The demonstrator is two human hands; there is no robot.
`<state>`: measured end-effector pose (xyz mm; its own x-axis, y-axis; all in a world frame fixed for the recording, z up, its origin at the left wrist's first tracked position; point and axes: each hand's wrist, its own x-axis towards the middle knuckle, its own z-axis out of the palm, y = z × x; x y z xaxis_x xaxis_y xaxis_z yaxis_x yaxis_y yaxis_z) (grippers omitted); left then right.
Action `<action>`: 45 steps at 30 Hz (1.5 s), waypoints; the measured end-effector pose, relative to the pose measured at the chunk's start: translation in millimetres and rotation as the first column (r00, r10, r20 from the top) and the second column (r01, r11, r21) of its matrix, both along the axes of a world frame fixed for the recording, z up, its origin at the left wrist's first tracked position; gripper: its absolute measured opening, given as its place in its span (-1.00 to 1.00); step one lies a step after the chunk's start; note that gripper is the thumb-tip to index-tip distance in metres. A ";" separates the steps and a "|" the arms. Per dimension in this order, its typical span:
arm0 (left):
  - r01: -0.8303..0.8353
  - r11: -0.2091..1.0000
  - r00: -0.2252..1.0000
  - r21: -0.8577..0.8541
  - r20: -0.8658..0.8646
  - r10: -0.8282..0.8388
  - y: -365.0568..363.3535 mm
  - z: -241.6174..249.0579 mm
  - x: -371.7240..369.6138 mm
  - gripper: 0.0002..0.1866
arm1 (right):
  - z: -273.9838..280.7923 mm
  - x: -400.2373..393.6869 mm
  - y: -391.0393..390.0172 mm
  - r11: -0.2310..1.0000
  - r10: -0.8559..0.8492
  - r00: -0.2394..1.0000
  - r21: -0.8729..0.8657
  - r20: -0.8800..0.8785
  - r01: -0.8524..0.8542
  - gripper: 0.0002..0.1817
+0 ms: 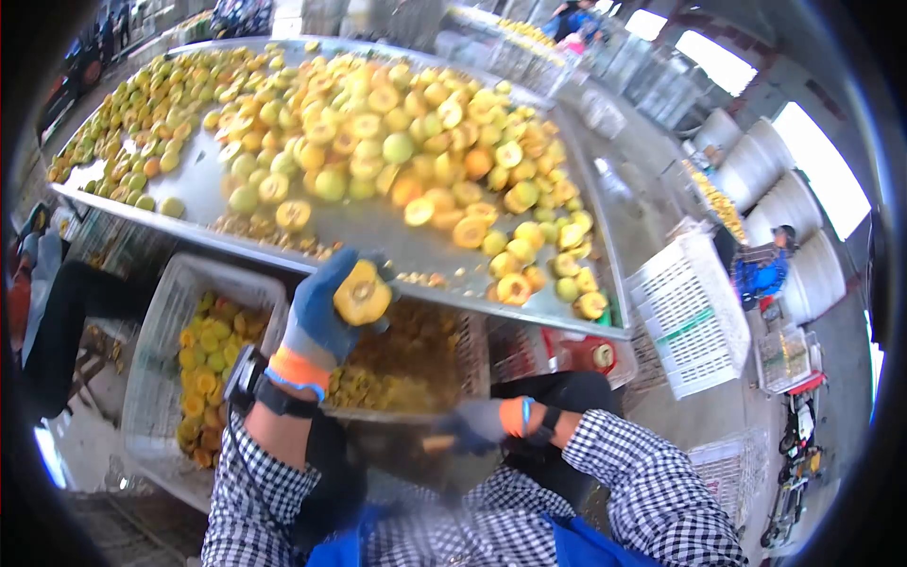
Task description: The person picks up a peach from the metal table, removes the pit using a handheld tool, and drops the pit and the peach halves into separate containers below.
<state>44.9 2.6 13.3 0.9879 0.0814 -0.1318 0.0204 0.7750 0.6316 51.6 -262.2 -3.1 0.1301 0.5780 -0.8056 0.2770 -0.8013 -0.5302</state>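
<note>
My left hand (319, 307), in a blue glove with an orange cuff, holds a halved yellow fruit (362, 294) with its cut face up, just above the front edge of the metal table (378, 231). My right hand (472, 423), also gloved, is low near my lap and blurred; it grips a small orange-handled tool (440, 441). Many yellow and green fruits (397, 123), whole and halved, cover the table beyond my left hand. A bin of pits and scraps (416, 345) sits under the table edge between my hands.
A white crate (161, 321) with cut yellow fruit halves stands at the left under the table. A seated person's dark leg (66, 321) is at far left. An empty white crate (690, 312) lies at right. Large white barrels (775, 189) and a person in blue (761, 269) are farther right.
</note>
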 end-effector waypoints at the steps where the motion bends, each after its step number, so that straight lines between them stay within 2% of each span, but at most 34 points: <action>1: -0.002 0.999 1.000 0.037 0.009 0.002 0.4 -4.4 1.9 -0.58 | -1.0 4.6 -24.3 0.999 0.032 0.999 -0.010 0.031 -0.031 -0.61; 2: 0.014 0.999 1.000 0.044 0.013 -0.015 -2.6 3.3 -1.6 -0.56 | -1.2 9.3 -48.7 0.998 0.067 0.996 -0.018 0.051 -0.066 -0.63; 4: 0.022 0.997 1.000 0.068 -0.001 -0.022 -2.4 5.9 -5.3 -0.55 | 45.6 7.5 -85.5 0.969 -0.100 0.991 -0.219 0.093 0.118 -0.63; 6: 0.037 0.996 0.999 0.082 -0.003 -0.037 -2.6 4.6 -7.5 -0.55 | 79.8 9.6 -122.5 0.931 -0.193 0.979 -0.300 0.070 0.206 -0.64; 8: 0.064 0.997 0.998 0.051 -0.007 -0.063 -8.1 4.4 -5.6 -0.55 | 99.6 11.2 -141.5 0.926 -0.318 0.936 -0.163 0.152 0.341 -0.63; 9: 0.081 0.997 0.997 0.018 -0.013 -0.080 -10.4 3.7 -4.4 -0.54 | 99.4 13.5 -145.5 0.933 -0.339 0.911 -0.040 0.234 0.357 -0.64; 10: 0.095 0.995 0.995 -0.012 -0.030 -0.095 -11.4 0.2 -6.1 -0.54 | 104.1 8.1 -136.9 0.869 -0.492 0.822 0.102 0.285 0.485 -0.62; 11: 0.095 0.995 0.995 -0.036 -0.003 -0.095 -16.3 -2.2 -5.5 -0.54 | 118.1 8.6 -121.2 0.885 -0.465 0.817 0.209 0.341 0.416 -0.61; 14: 0.119 0.993 0.991 -0.015 0.062 -0.118 -28.1 -3.8 -7.1 -0.50 | 131.6 4.7 -79.7 0.786 -0.571 0.794 0.419 0.209 0.455 -0.69; 17: 0.201 0.980 0.970 -0.011 0.140 -0.197 -34.6 -5.7 -2.7 -0.43 | 155.3 -6.4 -44.5 0.862 -0.469 0.819 0.375 0.330 0.342 -0.66; 20: 0.186 0.983 0.976 0.005 0.115 -0.185 -40.7 -1.6 -1.0 -0.43 | 136.6 4.2 -22.3 0.770 -0.444 0.734 0.638 0.514 0.020 -0.61; 21: 0.148 0.989 0.985 0.014 0.090 -0.149 -40.3 -3.3 0.2 -0.44 | 138.1 3.6 -11.6 0.800 -0.436 0.696 0.600 0.571 0.009 -0.58; 24: 0.046 0.998 0.998 0.036 0.042 -0.047 -38.8 -11.5 0.3 -0.47 | 91.0 14.1 19.7 0.683 -0.553 0.452 0.691 0.700 -0.235 -0.54; 25: 0.035 0.999 0.998 0.040 0.044 -0.037 -35.5 -9.9 -2.8 -0.49 | 87.0 16.9 28.9 0.741 -0.515 0.456 0.645 0.726 -0.189 -0.48; 26: 0.027 0.999 0.999 0.045 0.045 -0.029 -34.8 -7.5 -5.4 -0.51 | 77.4 20.4 34.8 0.743 -0.506 0.455 0.638 0.733 -0.202 -0.50; 27: -0.045 0.997 0.999 0.057 0.003 0.045 -38.7 8.7 -11.4 -0.58 | 67.3 24.6 40.0 0.747 -0.497 0.451 0.629 0.742 -0.213 -0.51; 28: -0.032 0.998 0.999 0.057 0.001 0.032 -32.7 3.1 -9.9 -0.58 | 60.3 26.3 43.6 0.754 -0.486 0.444 0.618 0.753 -0.221 -0.53; 29: -0.014 0.998 1.000 0.055 0.000 0.014 -25.5 -7.5 -6.7 -0.58 | 57.7 28.5 44.1 0.738 -0.501 0.680 0.674 0.536 0.012 -0.56; 30: 0.009 0.999 1.000 0.052 0.002 -0.009 -18.5 -22.5 -1.0 -0.59 | 63.9 30.6 45.4 0.722 -0.513 0.820 0.644 0.253 0.253 -0.58; 31: -0.036 0.999 0.998 0.036 0.048 0.034 -16.1 -33.9 10.8 -0.55 | 70.1 31.5 44.3 0.703 -0.525 0.849 0.531 -0.059 0.473 -0.61; 32: -0.024 0.998 1.000 0.065 0.021 0.022 -10.7 -46.2 12.4 -0.54 | 75.5 31.2 39.2 0.733 -0.512 0.856 0.485 -0.068 0.477 -0.65; 34: 0.012 0.993 0.999 0.121 -0.034 -0.008 -15.0 -2.1 -2.3 -0.51 | 88.0 29.8 9.6 0.782 -0.493 0.865 0.389 -0.092 0.487 -0.73; 35: 0.008 0.989 1.000 0.145 -0.028 -0.004 -15.6 -2.6 0.1 -0.48 | 96.9 27.3 -10.8 0.878 -0.421 0.907 0.264 0.032 0.399 -0.67; 36: 0.030 0.990 0.999 0.137 -0.035 -0.026 -17.4 -1.6 -0.1 -0.48 | 108.0 29.2 -37.5 0.933 -0.347 0.938 0.114 0.020 0.343 -0.65; 37: 0.041 0.991 0.999 0.129 -0.039 -0.036 -17.5 0.7 -1.9 -0.48 | 121.2 28.2 -65.1 0.939 -0.343 0.939 -0.035 0.030 0.343 -0.67; 38: 0.047 0.992 0.998 0.120 -0.042 -0.042 -17.2 1.2 -3.8 -0.47 | 131.4 30.2 -100.0 0.943 -0.327 0.945 -0.059 0.026 0.328 -0.71; 39: 0.057 0.992 0.998 0.117 -0.046 -0.052 -17.1 0.0 -4.6 -0.47 | 137.5 36.9 -132.7 0.913 -0.351 0.933 -0.193 0.072 0.359 -0.72; 40: 0.055 0.994 0.997 0.095 -0.053 -0.051 -18.1 -1.6 -4.6 -0.47 | 153.1 34.9 -146.6 0.869 -0.366 0.897 -0.252 0.250 0.425 -0.69; 42: 0.071 0.995 0.996 0.064 -0.064 -0.067 -24.0 -3.9 -3.4 -0.47 | 163.0 35.0 -156.5 0.835 -0.480 0.799 -0.089 0.363 0.543 -0.66; 43: 0.088 0.995 0.995 0.053 -0.061 -0.084 -28.8 -2.8 -2.8 -0.48 | 160.9 34.6 -153.8 0.818 -0.565 0.773 0.075 0.288 0.570 -0.65; 45: 0.108 0.993 0.993 0.042 -0.060 -0.105 -36.6 -1.0 -3.4 -0.49 | 144.6 37.4 -121.8 0.701 -0.675 0.733 0.390 0.090 0.598 -0.64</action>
